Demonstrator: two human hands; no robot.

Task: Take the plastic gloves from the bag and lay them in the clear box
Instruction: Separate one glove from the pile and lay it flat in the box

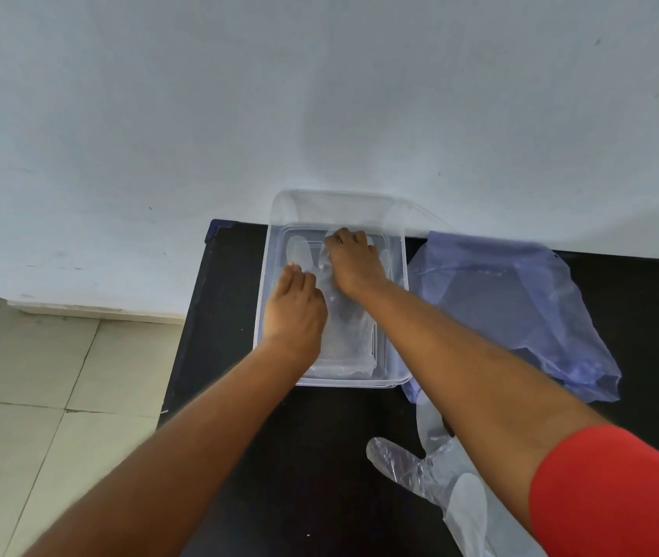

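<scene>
Here, both hands inside the clear box point(397, 315) on the black table point(219, 315). Left hand point(295, 311), at 9 o'clock, lies flat and open on the plastic gloves point(350, 335), gripping nothing. Right hand point(354, 261), at 12, fingers curled onto the glove plastic (true pinch or not, cannot tell). Bluish bag point(520, 307) lies just at 3 o'clock. Loose gloves point(432, 472) at 5, on the table.

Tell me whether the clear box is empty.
Not empty: the clear box holds a flat plastic glove, pressed under both hands.
</scene>
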